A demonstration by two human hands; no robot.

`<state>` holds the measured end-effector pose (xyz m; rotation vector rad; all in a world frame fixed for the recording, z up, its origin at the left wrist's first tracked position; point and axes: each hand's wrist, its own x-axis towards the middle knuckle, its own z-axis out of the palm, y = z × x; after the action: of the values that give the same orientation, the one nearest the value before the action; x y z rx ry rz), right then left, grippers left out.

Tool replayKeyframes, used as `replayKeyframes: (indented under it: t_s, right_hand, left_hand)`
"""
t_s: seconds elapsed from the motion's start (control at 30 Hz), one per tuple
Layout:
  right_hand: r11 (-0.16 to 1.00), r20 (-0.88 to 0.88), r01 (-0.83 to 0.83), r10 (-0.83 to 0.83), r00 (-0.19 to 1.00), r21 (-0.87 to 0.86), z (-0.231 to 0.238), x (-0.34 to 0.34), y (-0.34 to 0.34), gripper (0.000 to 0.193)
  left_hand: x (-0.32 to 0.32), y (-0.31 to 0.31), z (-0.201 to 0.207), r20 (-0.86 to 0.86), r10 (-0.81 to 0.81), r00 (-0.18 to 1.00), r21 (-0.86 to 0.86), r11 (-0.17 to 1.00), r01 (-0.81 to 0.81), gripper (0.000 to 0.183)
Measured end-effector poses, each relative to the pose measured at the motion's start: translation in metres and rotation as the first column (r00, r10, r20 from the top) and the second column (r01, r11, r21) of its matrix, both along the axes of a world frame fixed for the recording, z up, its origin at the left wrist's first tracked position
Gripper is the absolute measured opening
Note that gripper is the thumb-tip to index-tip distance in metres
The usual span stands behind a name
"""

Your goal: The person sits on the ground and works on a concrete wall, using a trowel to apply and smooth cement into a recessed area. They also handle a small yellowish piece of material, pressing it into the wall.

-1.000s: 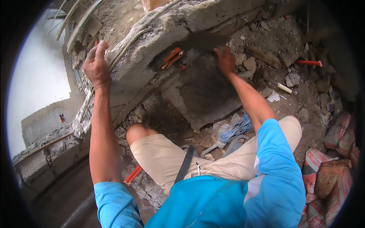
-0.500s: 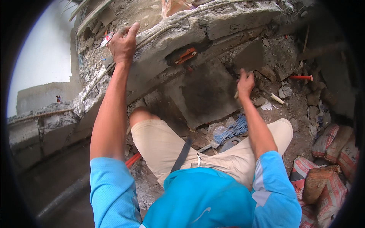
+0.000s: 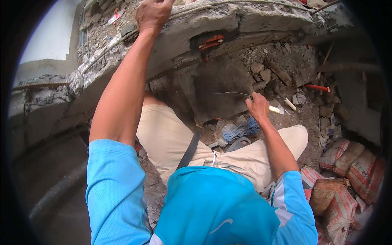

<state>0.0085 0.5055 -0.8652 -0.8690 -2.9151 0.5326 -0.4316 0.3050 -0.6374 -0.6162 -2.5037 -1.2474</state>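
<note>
My right hand [image 3: 258, 106] is closed round the pale handle of a trowel [image 3: 274, 109]. Its thin blade points left, nearly edge-on, in front of a dark, damp-looking patch on the grey wall face [image 3: 222, 87]. Up at the picture's top edge, my left hand [image 3: 152, 15] is beside the rough top of the broken concrete wall [image 3: 188, 20]. That hand's fingertips are cut off or turned away, so its grip is hidden. An orange box-like fitting [image 3: 211, 42] sits in a hole in the wall, between the two hands.
Another cream-handled tool [image 3: 290, 104] lies on the rubble right of my hand, near an orange-red pipe [image 3: 317, 87]. Blue stringy material [image 3: 241, 130] lies between my knees. Several dusty red-and-white sacks [image 3: 341, 200] are piled at the lower right.
My left hand has moved up and right along the wall top. The trowel has turned from broad face showing to edge-on, its blade now pointing left; my right hand has dropped slightly.
</note>
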Motion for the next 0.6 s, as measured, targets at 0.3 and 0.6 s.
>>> replayKeyframes:
  t_s: [0.3,0.6]
  right_hand:
    - [0.943,0.267,0.159,-0.08,0.96,-0.291,0.013,0.007,-0.012,0.047]
    - [0.848,0.115,0.178,-0.139,0.984,-0.5,0.012,0.007,-0.062,0.047]
  left_hand:
    - [0.0,-0.002,-0.002,0.008,-0.03,1.0,0.038,0.999,0.03,0.048]
    - [-0.007,-0.003,-0.005,-0.048,0.01,0.999,-0.028,1.0,-0.011,0.047]
